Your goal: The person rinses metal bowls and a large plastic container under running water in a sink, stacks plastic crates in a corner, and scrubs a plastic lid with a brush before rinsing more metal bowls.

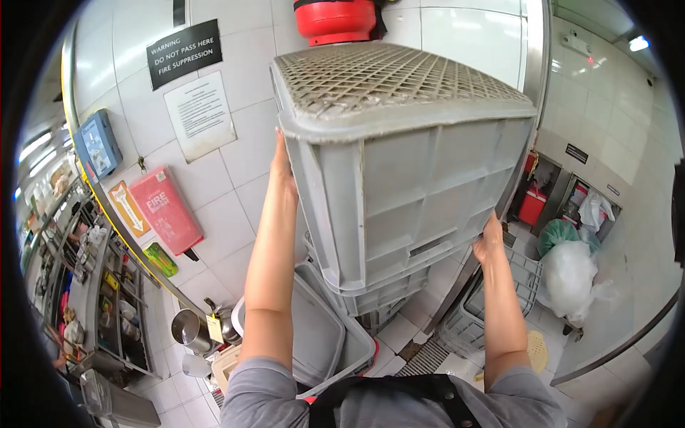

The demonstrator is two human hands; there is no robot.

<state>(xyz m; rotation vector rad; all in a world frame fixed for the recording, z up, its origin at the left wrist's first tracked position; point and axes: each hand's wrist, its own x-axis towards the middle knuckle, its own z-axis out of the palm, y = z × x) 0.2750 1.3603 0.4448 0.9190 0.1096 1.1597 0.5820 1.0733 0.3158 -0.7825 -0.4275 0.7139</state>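
Note:
A large grey plastic crate (428,185) is upside down in front of me, its dirty lattice base (399,75) facing up. My left hand (283,165) grips its left side, with most of the fingers hidden behind the wall. Lower down, my right hand (489,241) holds the right side near the crate's lower edge, its fingertips partly hidden. Directly below is another grey crate (392,291); whether the two touch cannot be made out. Left of that, a big grey tub (308,328) leans between my arms.
Ahead is a tiled wall with a red fire blanket case (165,210) and a red cylinder (335,20). At right stand a grey crate (524,274) and a white plastic bag (569,278). A metal pot (191,329) and shelves (100,278) are at left. A drain grate (421,362) crosses the floor.

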